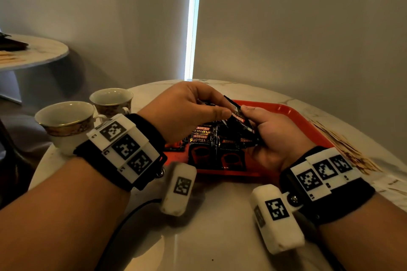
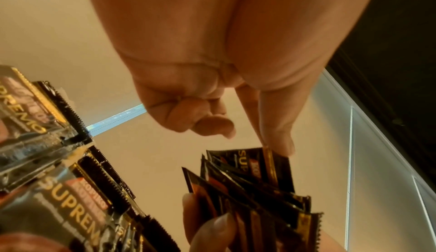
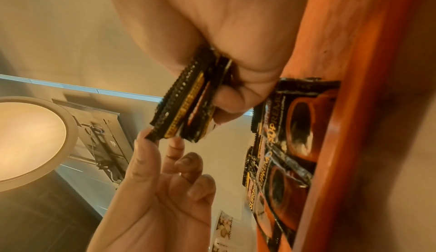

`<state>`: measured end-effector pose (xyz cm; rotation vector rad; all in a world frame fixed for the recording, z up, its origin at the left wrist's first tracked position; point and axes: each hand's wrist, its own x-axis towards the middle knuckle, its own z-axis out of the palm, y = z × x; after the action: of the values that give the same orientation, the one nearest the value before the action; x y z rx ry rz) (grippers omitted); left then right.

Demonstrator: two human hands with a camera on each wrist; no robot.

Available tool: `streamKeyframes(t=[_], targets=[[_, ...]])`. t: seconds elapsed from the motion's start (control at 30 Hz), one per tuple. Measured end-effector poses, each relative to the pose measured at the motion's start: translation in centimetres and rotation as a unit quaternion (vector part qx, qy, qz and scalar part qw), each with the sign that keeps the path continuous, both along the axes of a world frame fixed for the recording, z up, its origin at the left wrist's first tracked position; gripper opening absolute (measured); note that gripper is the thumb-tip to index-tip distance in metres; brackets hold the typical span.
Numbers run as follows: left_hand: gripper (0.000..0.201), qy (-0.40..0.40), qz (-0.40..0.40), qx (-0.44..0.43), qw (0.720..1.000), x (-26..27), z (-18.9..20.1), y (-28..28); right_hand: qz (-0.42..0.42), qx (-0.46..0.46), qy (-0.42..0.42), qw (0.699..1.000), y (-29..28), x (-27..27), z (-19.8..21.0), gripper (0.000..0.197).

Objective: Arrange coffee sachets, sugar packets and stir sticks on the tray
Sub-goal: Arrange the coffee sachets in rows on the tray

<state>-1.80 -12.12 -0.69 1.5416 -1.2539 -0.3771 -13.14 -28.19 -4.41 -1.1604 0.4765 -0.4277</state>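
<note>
A red tray (image 1: 284,114) lies on the marble table, and several black Kopiko coffee sachets (image 1: 207,149) lie flat in rows on it. Over the tray my right hand (image 1: 248,121) grips a fanned bundle of sachets (image 3: 188,105). My left hand (image 1: 224,110) pinches the corner of the bundle's top sachet (image 2: 271,164) between thumb and forefinger. Its other fingers (image 2: 186,118) are curled in. Wooden stir sticks (image 1: 343,147) lie loose on the table right of the tray. Pale packets (image 1: 392,182) lie near them, too blurred to name.
Two gold-trimmed cups (image 1: 66,121) (image 1: 111,101) stand at the table's left edge, close to my left wrist. A second round table (image 1: 33,55) stands further back on the left. A black cable (image 1: 123,220) runs under my left forearm.
</note>
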Motion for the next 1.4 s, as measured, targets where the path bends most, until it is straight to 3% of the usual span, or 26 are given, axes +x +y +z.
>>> streamKeyframes(t=[0.17,0.23,0.37,0.5,0.67,0.9,1.1,1.4], targets=[[0.002,0.02,0.052,-0.04,0.998,0.1,-0.3,-0.3,-0.003,0.002,0.004,1.0,0.1,0.1,0.1,0.04],[0.007,0.064,0.056,-0.073,0.994,0.2,-0.4,-0.5,0.001,0.006,0.004,1.0,0.1,0.1,0.2,0.037],[0.007,0.162,0.072,-0.164,0.971,0.6,0.0,-0.4,0.002,0.007,-0.006,1.0,0.0,0.1,-0.1,0.039],[0.009,0.2,0.177,-0.198,0.943,2.2,0.9,0.8,-0.013,0.007,-0.02,1.0,-0.9,-0.2,0.2,0.039],[0.005,0.235,0.258,-0.119,0.93,3.9,1.3,1.9,-0.047,0.031,-0.019,0.998,-2.1,-0.5,0.2,0.025],[0.006,0.222,0.272,0.049,0.935,4.7,0.7,2.1,-0.079,0.033,0.012,0.996,-3.7,-0.7,-0.2,0.021],[0.021,0.188,0.249,0.166,0.935,4.7,0.3,2.2,-0.086,0.045,0.042,0.994,-4.4,-0.8,-1.1,0.022],[0.013,0.189,0.261,0.212,0.923,4.8,0.1,2.2,-0.085,0.049,0.045,0.994,-4.2,-0.8,-1.1,0.023]])
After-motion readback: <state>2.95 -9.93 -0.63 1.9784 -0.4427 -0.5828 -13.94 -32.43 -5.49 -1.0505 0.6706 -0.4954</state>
